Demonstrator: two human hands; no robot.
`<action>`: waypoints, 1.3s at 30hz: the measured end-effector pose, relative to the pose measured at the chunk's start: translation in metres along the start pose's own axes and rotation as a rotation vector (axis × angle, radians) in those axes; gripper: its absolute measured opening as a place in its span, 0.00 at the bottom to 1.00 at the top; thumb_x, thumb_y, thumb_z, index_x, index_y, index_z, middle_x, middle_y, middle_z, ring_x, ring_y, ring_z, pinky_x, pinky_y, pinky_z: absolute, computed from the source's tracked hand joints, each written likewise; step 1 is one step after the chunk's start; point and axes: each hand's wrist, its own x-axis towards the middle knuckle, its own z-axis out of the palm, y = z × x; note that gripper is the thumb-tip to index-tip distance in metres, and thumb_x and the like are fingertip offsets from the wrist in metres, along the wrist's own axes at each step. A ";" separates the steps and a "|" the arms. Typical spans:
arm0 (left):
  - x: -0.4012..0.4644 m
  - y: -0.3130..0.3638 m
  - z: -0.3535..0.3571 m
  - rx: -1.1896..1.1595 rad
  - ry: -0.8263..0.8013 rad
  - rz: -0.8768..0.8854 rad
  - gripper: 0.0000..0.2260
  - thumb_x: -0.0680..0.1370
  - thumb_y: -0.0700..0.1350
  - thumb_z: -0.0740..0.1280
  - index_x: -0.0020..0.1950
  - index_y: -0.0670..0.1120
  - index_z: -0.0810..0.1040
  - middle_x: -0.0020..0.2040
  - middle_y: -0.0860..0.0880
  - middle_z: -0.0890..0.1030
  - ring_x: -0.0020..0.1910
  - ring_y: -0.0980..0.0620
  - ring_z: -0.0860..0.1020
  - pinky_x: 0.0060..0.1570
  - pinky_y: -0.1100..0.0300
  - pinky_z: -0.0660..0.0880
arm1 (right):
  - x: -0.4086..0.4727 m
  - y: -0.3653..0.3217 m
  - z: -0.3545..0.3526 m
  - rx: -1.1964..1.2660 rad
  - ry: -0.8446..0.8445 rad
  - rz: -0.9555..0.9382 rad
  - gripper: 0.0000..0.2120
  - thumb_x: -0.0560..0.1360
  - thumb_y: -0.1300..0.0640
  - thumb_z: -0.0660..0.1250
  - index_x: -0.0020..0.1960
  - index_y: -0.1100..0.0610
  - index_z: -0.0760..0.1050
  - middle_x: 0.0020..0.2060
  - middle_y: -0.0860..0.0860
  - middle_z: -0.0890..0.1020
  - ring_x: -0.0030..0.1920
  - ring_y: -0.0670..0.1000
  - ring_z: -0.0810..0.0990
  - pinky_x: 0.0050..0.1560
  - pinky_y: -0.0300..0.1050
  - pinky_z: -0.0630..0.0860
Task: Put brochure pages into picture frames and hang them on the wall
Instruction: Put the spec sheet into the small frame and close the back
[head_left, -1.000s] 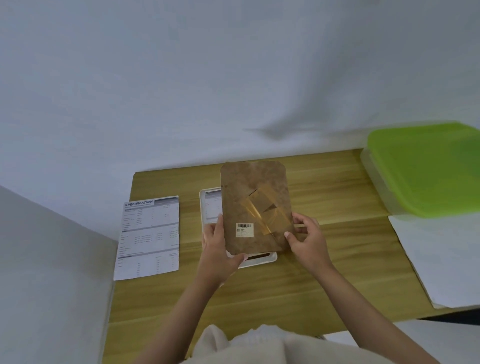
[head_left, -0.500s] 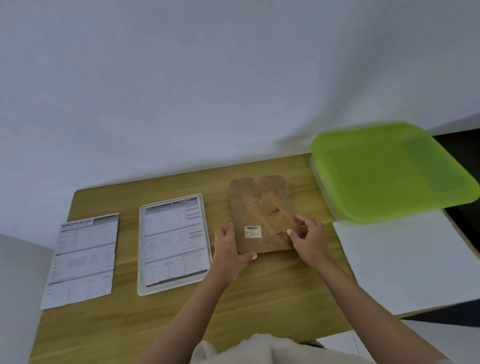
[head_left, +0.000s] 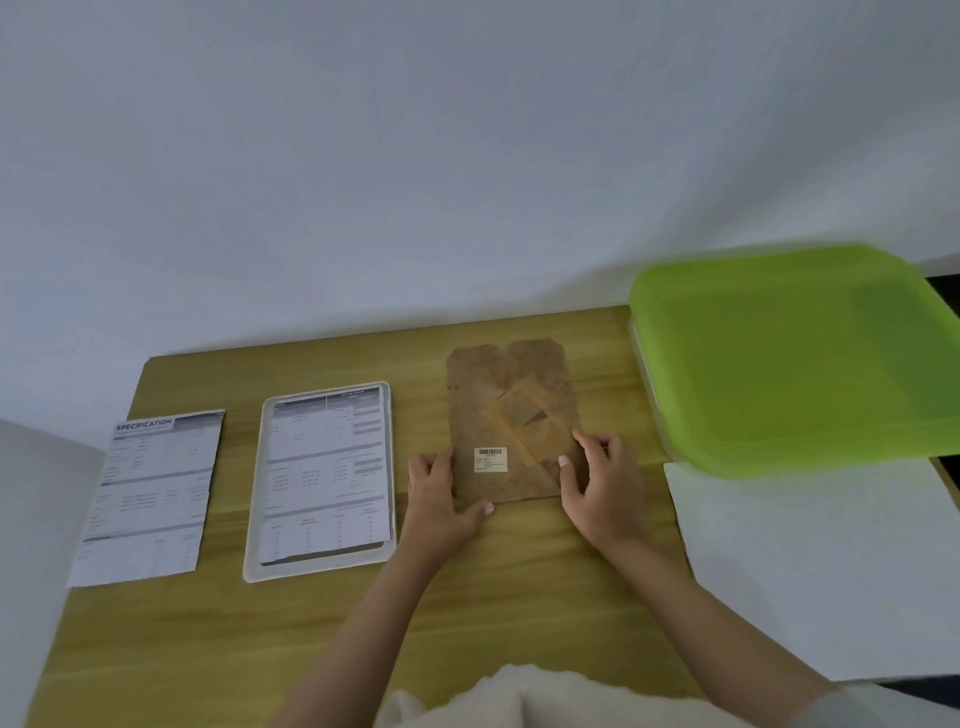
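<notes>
A brown frame backing board (head_left: 506, 395) with a barcode sticker and a fold-out stand lies flat on the wooden table (head_left: 519, 582), right of centre. My left hand (head_left: 439, 501) holds its lower left edge, thumb curled under the bottom. My right hand (head_left: 600, 486) holds its lower right corner, fingers on top. To the left lies a white picture frame (head_left: 253, 519), face down and open, with a printed brochure page (head_left: 327, 473) inside it. A second brochure page headed SPECIFICATION (head_left: 148, 493) lies at the table's left end.
A clear box with a green lid (head_left: 789, 353) stands at the back right. A large white sheet (head_left: 810, 566) covers the table's right end. A plain white wall rises behind the table. A light garment shows at the bottom of the view.
The backing board has been lifted off the frame, carried to the right and laid flat on the table. The frame with the page in it is now uncovered.
</notes>
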 end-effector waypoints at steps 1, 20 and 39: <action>-0.001 0.000 0.000 0.009 0.004 0.003 0.41 0.67 0.49 0.75 0.74 0.44 0.58 0.58 0.50 0.60 0.59 0.48 0.67 0.65 0.52 0.69 | 0.000 0.000 0.000 -0.007 0.000 -0.003 0.21 0.73 0.47 0.61 0.58 0.59 0.78 0.46 0.55 0.76 0.45 0.55 0.77 0.39 0.48 0.77; -0.046 -0.069 -0.096 0.046 0.259 0.212 0.20 0.74 0.42 0.69 0.65 0.44 0.72 0.57 0.49 0.70 0.58 0.52 0.71 0.56 0.64 0.67 | -0.026 -0.120 0.046 0.088 0.161 -0.107 0.15 0.73 0.53 0.63 0.56 0.60 0.78 0.45 0.55 0.75 0.45 0.54 0.75 0.44 0.48 0.74; -0.027 -0.167 -0.170 0.246 0.071 0.171 0.28 0.70 0.55 0.71 0.67 0.47 0.70 0.65 0.48 0.63 0.65 0.46 0.65 0.63 0.48 0.70 | -0.033 -0.221 0.105 0.029 -0.230 0.256 0.22 0.73 0.47 0.66 0.64 0.57 0.71 0.58 0.54 0.68 0.60 0.55 0.66 0.63 0.50 0.67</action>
